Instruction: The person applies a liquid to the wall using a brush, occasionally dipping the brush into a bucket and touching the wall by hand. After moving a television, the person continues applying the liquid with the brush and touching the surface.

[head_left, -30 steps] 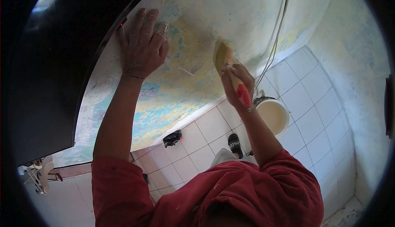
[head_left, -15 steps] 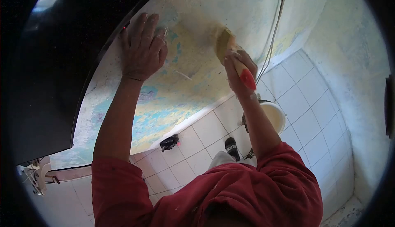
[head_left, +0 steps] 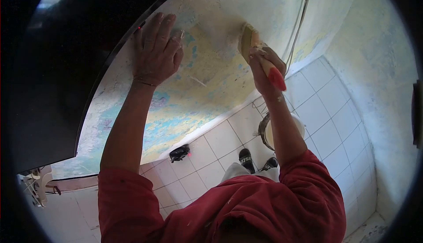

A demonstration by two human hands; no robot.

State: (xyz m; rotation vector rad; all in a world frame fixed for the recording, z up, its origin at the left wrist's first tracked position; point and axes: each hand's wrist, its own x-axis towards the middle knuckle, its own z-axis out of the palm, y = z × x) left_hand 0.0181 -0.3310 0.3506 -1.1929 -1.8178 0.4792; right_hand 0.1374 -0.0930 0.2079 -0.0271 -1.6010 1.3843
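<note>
My right hand is closed round the handle of a wide brush, a wooden handle with a red end. The bristles rest against the patchy wall, whose surface shows white, yellow and blue areas. To the left, my left hand lies flat on the same wall with its fingers stretched out, beside the edge of a large black panel. Whitish residue marks the fingers of both hands.
Thin cables hang down the wall at the right. Below my right forearm, a bucket stands on the tiled floor. A black bag lies at the wall's foot, and my feet in black sandals are nearby.
My right hand has moved a little to the right with the brush. My left hand stays flat on the wall. More of the bucket's left side and the second sandal now shows.
</note>
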